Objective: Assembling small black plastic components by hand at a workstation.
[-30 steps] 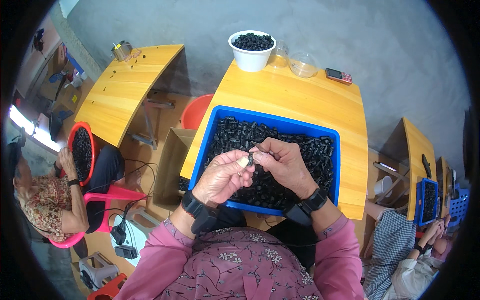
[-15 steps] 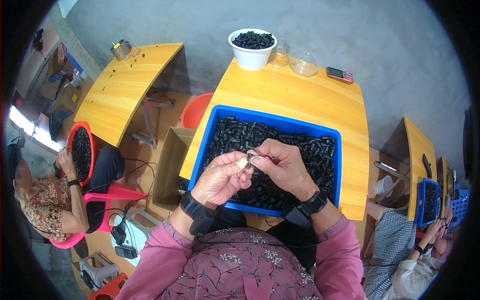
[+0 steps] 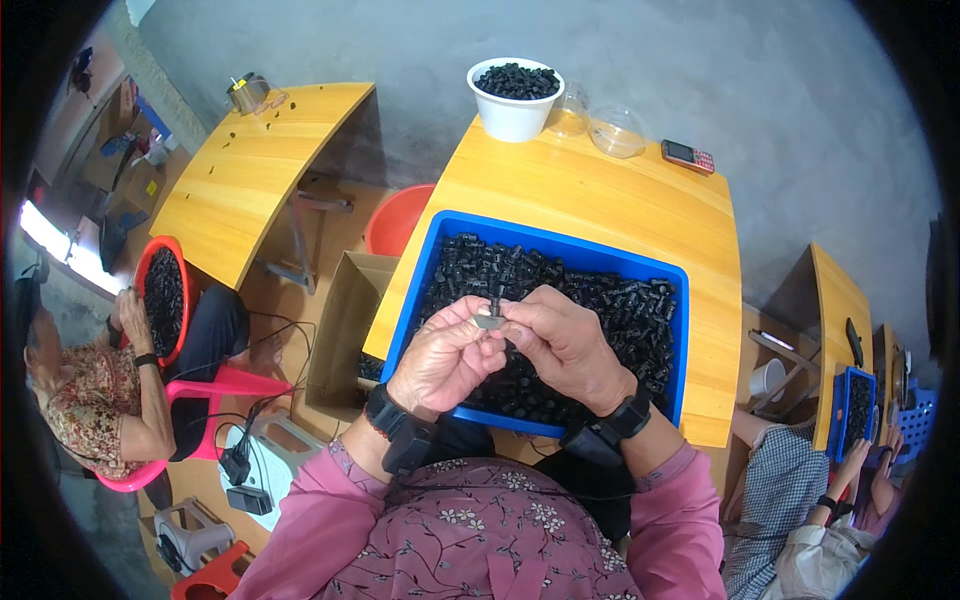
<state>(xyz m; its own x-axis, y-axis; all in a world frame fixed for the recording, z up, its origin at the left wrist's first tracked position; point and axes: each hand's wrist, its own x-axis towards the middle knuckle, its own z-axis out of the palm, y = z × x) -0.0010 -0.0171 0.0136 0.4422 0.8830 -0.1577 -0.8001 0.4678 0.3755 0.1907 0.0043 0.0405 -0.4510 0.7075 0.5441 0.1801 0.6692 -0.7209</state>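
Observation:
Both my hands meet over the near half of a blue plastic bin [image 3: 560,232] heaped with small black plastic parts [image 3: 600,300]. My left hand [image 3: 447,352] is closed, its thumb and fingers pinching one small black plastic part [image 3: 495,298] that stands up between the hands. A small flat grey piece [image 3: 489,322] shows at the fingertips, and I cannot tell its kind. My right hand [image 3: 563,342] is closed too, thumb and forefinger pressed against the same spot from the right. What its fingers grip is hidden.
The bin sits on a yellow wooden table [image 3: 600,195]. At its far edge stand a white tub [image 3: 512,118] of black pieces, clear plastic containers [image 3: 617,135] and a red phone [image 3: 688,157]. Left are a cardboard box [image 3: 340,330] and a person with a red basin [image 3: 172,345]. More people sit right.
The black part now stands upright between my fingertips, and the flat grey piece shows there. The thin dark edge seen by my right fingers is gone from sight. Both hands stay over the bin.

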